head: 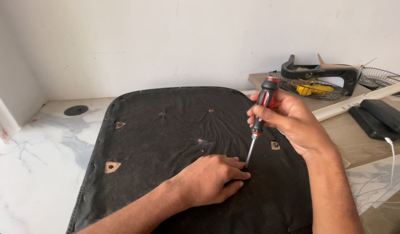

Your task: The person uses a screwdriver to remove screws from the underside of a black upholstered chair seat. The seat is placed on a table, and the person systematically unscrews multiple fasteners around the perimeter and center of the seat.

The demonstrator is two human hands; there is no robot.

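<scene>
Right hand [291, 123] was clenched around the screwdriver [259, 119], fingers wrapped on the black-and-red handle, thumb side toward me. Tool stood nearly upright, tilted slightly right at the top, shaft running down and left to the tip. Tip sat on the black fabric panel [165, 143], right beside the fingertips of my left hand [210, 180]; I couldn't tell what the tip was seated in, too small to see. Left hand lay flat, palm down on the panel, fingers pointing right, holding nothing, just pressing the fabric next to the tip. Both forearms came in from the near edge, left one crossing the near part of the panel. The panel was a big dark rounded-corner piece lying flat on the white marbled table [39, 164], covering most of the middle. Its surface showed several small holes with tan backing: a triangular one [112, 166] near left, a smaller one [119, 125] farther left, one [275, 145] just right of the screwdriver under my right hand. A round black disc [76, 110] sat on the table at far left, well apart from the panel. To the far right, a wire basket [314, 89] held something yellow, with a black curved plastic part [321, 71] resting over it. Two flat black blocks [379, 118] lay right of that, white cables [392, 160] trailing down from them.
</scene>
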